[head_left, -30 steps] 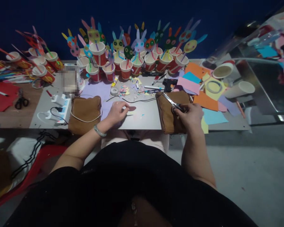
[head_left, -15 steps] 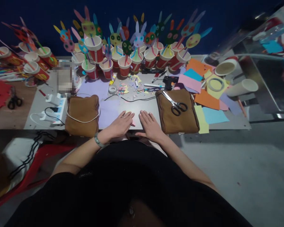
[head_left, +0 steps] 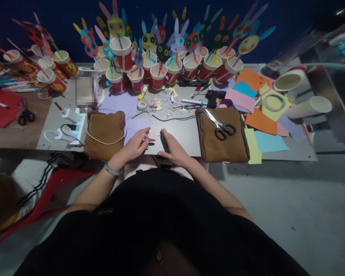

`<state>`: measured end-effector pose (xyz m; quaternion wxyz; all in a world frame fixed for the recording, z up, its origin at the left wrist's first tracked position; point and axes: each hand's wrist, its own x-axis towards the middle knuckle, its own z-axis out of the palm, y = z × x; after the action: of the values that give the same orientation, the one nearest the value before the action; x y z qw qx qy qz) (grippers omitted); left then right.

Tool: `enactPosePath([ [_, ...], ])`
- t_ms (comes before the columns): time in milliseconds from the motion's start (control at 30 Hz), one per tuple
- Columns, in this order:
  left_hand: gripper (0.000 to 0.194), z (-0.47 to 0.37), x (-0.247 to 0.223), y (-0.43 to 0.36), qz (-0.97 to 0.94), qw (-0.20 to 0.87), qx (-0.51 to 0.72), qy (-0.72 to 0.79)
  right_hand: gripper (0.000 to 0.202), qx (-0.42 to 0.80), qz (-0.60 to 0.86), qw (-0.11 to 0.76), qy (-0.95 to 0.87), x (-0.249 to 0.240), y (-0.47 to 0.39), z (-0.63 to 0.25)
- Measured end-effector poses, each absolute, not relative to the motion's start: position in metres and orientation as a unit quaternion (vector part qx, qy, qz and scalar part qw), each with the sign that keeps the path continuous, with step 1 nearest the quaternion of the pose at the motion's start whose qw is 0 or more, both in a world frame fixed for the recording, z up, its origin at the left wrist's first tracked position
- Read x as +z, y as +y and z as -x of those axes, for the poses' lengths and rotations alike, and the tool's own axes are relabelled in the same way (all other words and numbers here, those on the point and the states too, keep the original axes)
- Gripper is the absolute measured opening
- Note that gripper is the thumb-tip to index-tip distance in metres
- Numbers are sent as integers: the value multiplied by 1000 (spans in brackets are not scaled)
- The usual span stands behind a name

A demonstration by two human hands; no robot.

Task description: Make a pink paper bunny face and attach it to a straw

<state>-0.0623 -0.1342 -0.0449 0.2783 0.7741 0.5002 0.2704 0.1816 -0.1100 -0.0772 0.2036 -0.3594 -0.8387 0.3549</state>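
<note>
Pink scrap (head_left: 152, 140) is on the worktop (head_left: 186, 134) near its front edge, at the fingertips of the left grip (head_left: 136, 145). That grip is loosely curled; can't tell if it has hold of the scrap. Right grip (head_left: 174, 150): fingers straight, thumb spread, nothing in it, just beside.

Scrap looks like paper: I'd expect next to no weight, bendy, easy to crease or tear, and a pain to lift off a smooth top. Pinch it by the pointed end.

Top is pale grey, smooth-looking, purple sheet (head_left: 136, 126) to the left. Brown cushions either side, left one (head_left: 103, 122) under a white cable, right one (head_left: 222, 149) with scissors (head_left: 219, 125) on it. Paper-rabbit cups (head_left: 158, 78) behind. Dark blue wall (head_left: 60, 23), grey floor (head_left: 276, 211). Light's dim.
</note>
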Motion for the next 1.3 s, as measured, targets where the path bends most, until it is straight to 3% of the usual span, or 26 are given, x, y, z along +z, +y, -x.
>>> enactPosePath([
  [133, 28, 65, -45, -136, -714, 312, 329, 532, 81, 422, 388, 291, -766, -77, -112, -202],
  [233, 29, 63, -48, -135, -659, 314, 381, 567, 68, 352, 400, 269, -803, -80, -115, -205],
  [367, 29, 56, -51, -128, -543, 362, 457, 604, 79, 256, 367, 163, -879, -81, -116, -190],
  [433, 35, 51, -50, -124, -472, 428, 490, 594, 88, 260, 345, 152, -889, -80, -115, -182],
  [567, 41, 38, -42, -120, -369, 580, 486, 540, 74, 363, 366, 278, -810, -75, -112, -172],
  [700, 34, 20, -35, -116, -374, 615, 426, 547, 59, 509, 422, 404, -632, -68, -107, -167],
  [833, 28, 4, -33, -112, -394, 621, 403, 545, 46, 571, 460, 429, -528, -63, -98, -168],
  [967, 27, -1, -35, -107, -429, 606, 391, 544, 46, 572, 473, 394, -542, -60, -88, -177],
  [1033, 24, 0, -37, -106, -455, 575, 398, 551, 43, 526, 486, 384, -583, -60, -84, -182],
  [1133, 21, 4, -41, -112, -527, 446, 433, 580, 31, 300, 530, 384, -694, -63, -79, -188],
  [1233, 22, 7, -45, -123, -657, 274, 398, 579, 26, 63, 514, 300, -801, -68, -79, -194],
  [1300, 20, 6, -48, -131, -739, 202, 341, 545, 28, 5, 470, 237, -851, -72, -82, -197],
])
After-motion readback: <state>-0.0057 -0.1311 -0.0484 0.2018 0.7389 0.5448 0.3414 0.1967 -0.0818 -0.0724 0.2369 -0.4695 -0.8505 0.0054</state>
